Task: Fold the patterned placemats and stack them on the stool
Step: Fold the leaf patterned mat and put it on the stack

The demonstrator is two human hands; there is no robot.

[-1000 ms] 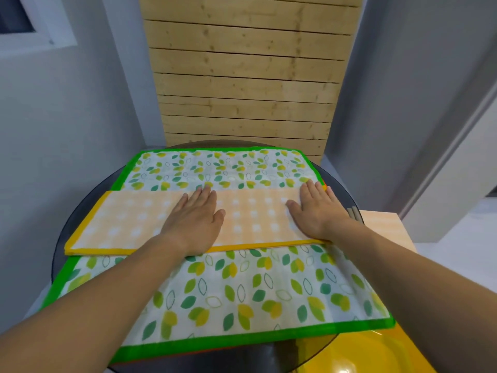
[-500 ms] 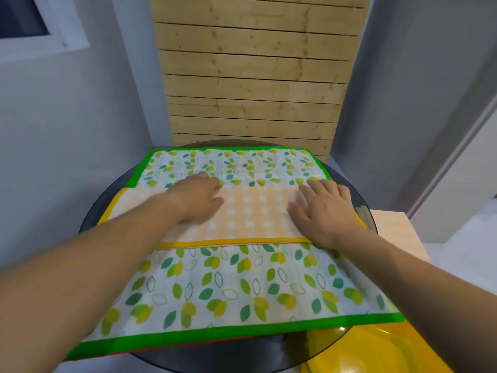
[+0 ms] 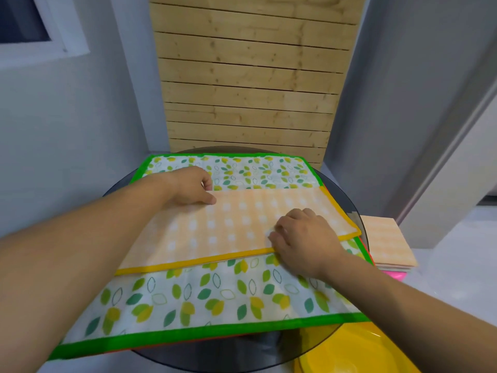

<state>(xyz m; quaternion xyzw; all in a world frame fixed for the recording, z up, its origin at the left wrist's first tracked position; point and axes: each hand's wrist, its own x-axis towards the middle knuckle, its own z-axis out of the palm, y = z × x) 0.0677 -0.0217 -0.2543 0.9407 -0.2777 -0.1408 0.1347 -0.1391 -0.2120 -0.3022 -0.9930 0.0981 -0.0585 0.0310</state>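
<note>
Our yellow-edged orange checked fabric placemat [image 3: 242, 224] lies as a long strip, already doubled once along its length. It rests across the middle of a white leaf-print placemat with a green border [image 3: 215, 297], which is spread flat on the round dark glass table [image 3: 255, 351].

We judge the step in hand to be the second fold, end over end. The next move calls for lifting the left end, carrying it across to meet the right end, matching the yellow borders and flattening the crease. The leaf-print mat underneath should not be dragged along.

Our left hand [image 3: 188, 188] grasps the strip's left end, with the thumb lying on top of the cloth and the fingers curled at the far edge. Our right hand [image 3: 304, 235] sits on the strip near its front border with the fingers [image 3: 279, 232] bent down onto the fabric. We cannot tell whether they pinch it or only press.

To the right, a stack of folded orange checked mats [image 3: 387, 242] sits on the pink stool [image 3: 395, 275], of which only an edge shows. A yellow plastic object [image 3: 355, 354] lies below the table's near rim, and a pale wooden slat panel [image 3: 247, 90] stands behind.
</note>
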